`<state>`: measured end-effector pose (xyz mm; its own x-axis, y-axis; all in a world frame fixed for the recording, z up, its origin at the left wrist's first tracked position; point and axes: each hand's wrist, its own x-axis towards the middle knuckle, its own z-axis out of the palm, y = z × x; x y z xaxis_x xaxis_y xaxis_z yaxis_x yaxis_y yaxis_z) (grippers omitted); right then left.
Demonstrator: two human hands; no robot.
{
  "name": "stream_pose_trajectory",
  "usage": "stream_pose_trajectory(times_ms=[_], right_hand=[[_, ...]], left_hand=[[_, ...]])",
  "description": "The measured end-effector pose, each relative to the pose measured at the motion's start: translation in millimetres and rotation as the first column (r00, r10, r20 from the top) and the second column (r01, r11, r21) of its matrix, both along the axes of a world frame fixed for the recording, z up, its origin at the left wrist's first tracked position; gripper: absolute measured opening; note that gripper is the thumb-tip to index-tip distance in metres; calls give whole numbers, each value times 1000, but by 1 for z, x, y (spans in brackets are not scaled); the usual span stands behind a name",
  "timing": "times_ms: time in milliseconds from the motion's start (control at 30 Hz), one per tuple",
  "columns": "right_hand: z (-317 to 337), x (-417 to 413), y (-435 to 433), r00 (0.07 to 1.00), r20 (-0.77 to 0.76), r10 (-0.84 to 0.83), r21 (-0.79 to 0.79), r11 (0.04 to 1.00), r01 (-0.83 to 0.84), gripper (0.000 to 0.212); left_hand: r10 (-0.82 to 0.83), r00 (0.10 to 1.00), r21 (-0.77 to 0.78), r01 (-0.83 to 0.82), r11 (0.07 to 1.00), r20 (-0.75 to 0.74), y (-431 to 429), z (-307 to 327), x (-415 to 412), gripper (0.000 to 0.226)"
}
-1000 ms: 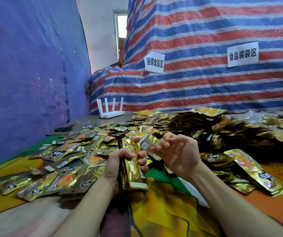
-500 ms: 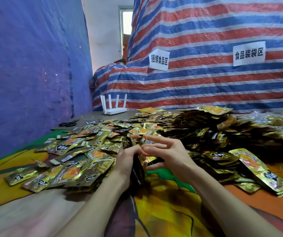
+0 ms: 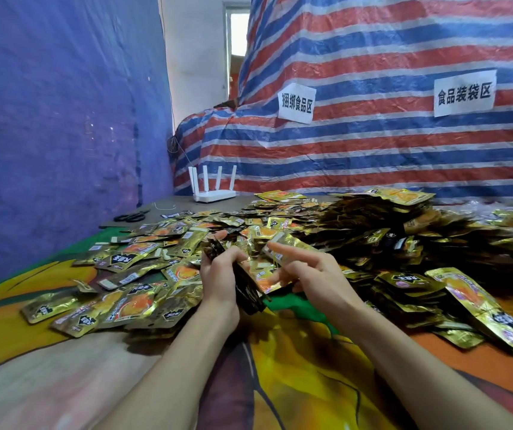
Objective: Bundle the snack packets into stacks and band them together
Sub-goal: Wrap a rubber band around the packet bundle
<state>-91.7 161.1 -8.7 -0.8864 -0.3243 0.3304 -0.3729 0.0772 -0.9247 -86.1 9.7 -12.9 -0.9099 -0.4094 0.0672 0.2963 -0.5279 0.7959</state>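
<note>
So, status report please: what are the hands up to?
Left hand grips a stack of packets, edge-on. Right hand beside it, fingers straight. No band visible. Loose packets heaped all around.

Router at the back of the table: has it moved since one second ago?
No. The white router stands at the same spot at the foot of the striped tarp, near its left corner, right of the scissors; only the view shifted slightly.

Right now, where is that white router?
Head view: the router stands at the far left of the table, before the striped tarp, right of the scissors.
</note>
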Motion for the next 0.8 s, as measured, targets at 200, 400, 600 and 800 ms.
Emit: stream_pose_trajectory(times_ms=[200, 400, 600, 800], right_hand=[[0, 1, 5, 995, 50, 82, -129, 989, -75, 44], [1, 5, 5, 999, 31, 40, 83, 996, -43, 63], [1, 11, -4, 998, 14, 54, 163, 985, -55, 80], [-8, 13, -17, 995, -27, 95, 194, 977, -88, 93]], left_hand=[[-109, 994, -91, 109, 990, -2, 1, 0, 1, 50], [-50, 999, -11, 50, 999, -22, 0, 1, 0, 39], [220, 975, 191, -213, 958, -12, -4, 8, -5, 34], [217, 976, 177, -214, 961, 6, -6, 11, -3, 29]])
